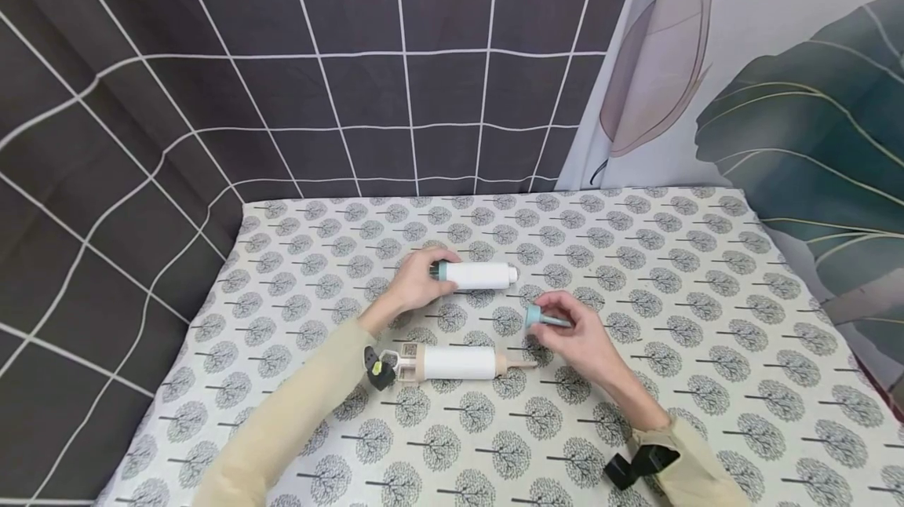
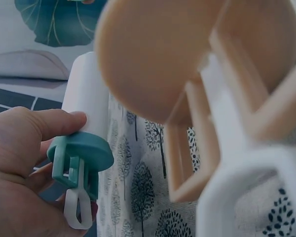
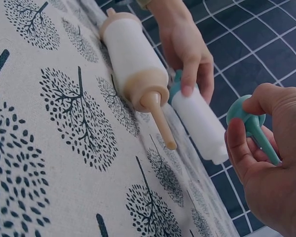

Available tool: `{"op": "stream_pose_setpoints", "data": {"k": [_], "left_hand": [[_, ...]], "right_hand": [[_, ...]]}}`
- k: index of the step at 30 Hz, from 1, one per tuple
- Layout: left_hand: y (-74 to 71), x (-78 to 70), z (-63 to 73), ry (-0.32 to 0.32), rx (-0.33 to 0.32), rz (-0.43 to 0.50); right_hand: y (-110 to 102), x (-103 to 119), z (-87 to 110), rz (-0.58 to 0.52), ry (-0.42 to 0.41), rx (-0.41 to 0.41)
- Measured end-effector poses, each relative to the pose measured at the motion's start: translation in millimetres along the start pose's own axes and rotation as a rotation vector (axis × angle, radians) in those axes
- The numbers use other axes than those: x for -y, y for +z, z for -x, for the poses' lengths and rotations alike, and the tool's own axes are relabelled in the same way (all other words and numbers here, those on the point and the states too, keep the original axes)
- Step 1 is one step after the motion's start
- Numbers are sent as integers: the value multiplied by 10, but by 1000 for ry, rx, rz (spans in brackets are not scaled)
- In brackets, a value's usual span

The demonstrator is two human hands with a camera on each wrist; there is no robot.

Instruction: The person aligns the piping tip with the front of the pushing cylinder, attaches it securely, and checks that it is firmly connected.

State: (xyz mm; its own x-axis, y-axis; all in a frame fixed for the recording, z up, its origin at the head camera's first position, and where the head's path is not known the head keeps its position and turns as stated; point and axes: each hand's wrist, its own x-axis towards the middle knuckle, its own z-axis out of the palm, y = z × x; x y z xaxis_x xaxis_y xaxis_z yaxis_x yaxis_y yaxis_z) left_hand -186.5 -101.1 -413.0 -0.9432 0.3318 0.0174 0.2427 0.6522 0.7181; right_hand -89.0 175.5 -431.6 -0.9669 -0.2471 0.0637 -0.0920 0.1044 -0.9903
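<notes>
My left hand grips a white syringe-like tube near its teal end collar, thumb along the barrel. A pale loop handle sticks out behind that collar. The tube's other end, a bare white neck, points right toward my right hand. Between its thumb and fingers that hand pinches a teal nozzle cap, wide base facing the tube and thin spout pointing away. A gap separates cap and tube. Nearer to me lies a second white tube with beige ends, its beige nozzle fitted.
A cloth with a tree print covers the table. Behind and to the left hangs a dark curtain with a white grid. A leaf-patterned hanging stands at the right. Both wrists carry small black cameras.
</notes>
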Motion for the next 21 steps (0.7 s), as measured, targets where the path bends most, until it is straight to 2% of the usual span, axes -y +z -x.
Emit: {"op": "stream_pose_setpoints", "data": {"k": [8,14,21], "left_hand": [[-94,-68,219,81,3,32],[-134,-158,422,98,24,73],[-154,-214,594,105,22,84]], "right_hand": [[-20,31,-16,26,-33,2],[-18,47,-26,66,-49,-6],[2,71,-30,50,-63,-4]]}}
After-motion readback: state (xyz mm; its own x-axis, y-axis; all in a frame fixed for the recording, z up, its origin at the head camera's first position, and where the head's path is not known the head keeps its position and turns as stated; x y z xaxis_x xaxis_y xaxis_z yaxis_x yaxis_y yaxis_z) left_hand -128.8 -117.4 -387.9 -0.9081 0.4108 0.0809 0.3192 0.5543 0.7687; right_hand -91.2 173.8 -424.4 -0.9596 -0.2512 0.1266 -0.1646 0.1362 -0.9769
